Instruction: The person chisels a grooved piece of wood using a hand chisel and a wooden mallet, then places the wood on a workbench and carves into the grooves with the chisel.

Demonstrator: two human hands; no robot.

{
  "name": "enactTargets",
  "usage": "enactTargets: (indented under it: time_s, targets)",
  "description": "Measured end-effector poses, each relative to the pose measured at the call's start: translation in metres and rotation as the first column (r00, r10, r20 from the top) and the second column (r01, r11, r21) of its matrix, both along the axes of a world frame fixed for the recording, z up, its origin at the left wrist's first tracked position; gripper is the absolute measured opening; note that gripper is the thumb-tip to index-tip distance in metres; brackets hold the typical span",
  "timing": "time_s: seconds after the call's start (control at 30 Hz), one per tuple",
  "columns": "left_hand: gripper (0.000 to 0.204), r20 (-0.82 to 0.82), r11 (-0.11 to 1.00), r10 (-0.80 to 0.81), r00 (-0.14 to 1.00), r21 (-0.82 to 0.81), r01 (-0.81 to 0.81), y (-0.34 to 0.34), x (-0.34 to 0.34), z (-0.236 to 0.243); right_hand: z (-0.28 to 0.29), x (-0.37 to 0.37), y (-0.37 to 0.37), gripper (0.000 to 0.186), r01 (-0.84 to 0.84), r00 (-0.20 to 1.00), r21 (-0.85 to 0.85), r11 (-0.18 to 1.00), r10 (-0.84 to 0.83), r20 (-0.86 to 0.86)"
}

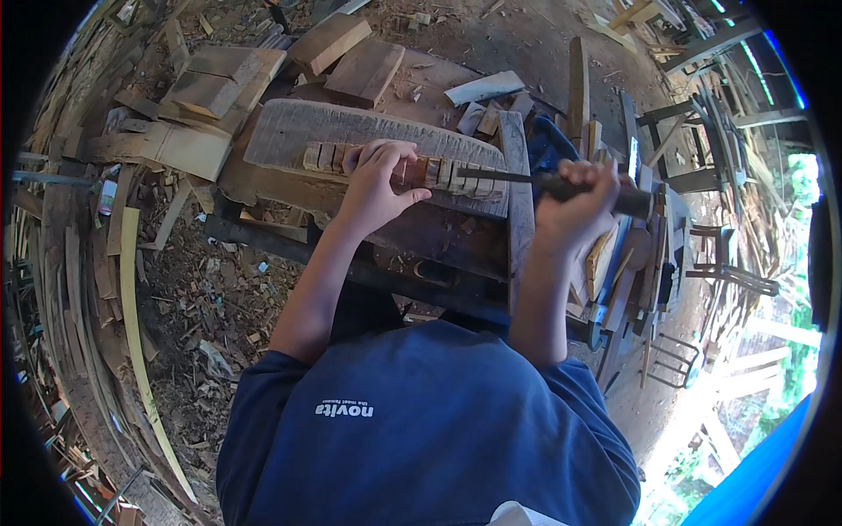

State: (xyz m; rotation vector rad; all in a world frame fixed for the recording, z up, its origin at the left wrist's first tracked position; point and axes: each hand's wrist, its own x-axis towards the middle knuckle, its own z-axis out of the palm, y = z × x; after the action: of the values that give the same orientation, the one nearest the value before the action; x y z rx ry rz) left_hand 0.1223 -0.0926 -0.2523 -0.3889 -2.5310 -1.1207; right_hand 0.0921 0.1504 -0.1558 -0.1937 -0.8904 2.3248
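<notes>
A notched wooden strip, cut crosswise by several slots, lies along a rough plank. My left hand is over the strip's middle, its fingers bent round the far side and its thumb on the near side, hiding part of the wood. In my right hand is a chisel-like tool with a long, thin dark blade and a thick dark handle. The hand is closed round the handle and slightly blurred. The blade points left, its tip over the right part of the strip; whether it touches the wood, I cannot tell.
Wooden blocks lie beyond the plank, and more boards are stacked at the far left. An upright board stands beside my right forearm. Wood scraps and shavings cover the ground to the left.
</notes>
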Motion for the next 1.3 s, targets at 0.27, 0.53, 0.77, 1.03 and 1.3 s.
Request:
enactTargets:
  time_s: [0.27, 0.53, 0.77, 1.03, 1.3]
  targets:
    - [0.06, -0.028, 0.995, 0.053, 0.998, -0.089, -0.055, 0.004, 0.002, -0.005, 0.007, 0.0, -0.068, 0.025, 0.024, 0.989, 0.492, 0.87, 0.051, -0.139]
    - [0.058, 0.0, 0.992, 0.099, 0.995, -0.074, -0.099, 0.007, -0.001, -0.011, 0.002, 0.016, -0.117, 0.03, 0.283, 0.956, 0.789, 0.546, -0.092, -0.279]
    - [0.058, -0.002, 0.992, 0.115, 0.993, -0.054, -0.115, 0.007, 0.001, -0.013, 0.011, 0.023, -0.105, 0.024, 0.217, 0.967, 0.664, 0.715, -0.063, -0.247]
    - [0.059, 0.039, 0.992, 0.116, 0.992, -0.054, -0.114, 0.009, 0.002, -0.014, 0.0, 0.022, -0.112, 0.031, 0.247, 0.954, 0.759, 0.602, -0.014, -0.299]
    - [0.059, 0.054, 0.988, 0.15, 0.987, -0.055, -0.147, 0.017, 0.005, -0.011, -0.003, 0.009, -0.081, 0.024, 0.08, 0.971, 0.495, 0.865, 0.045, -0.234]
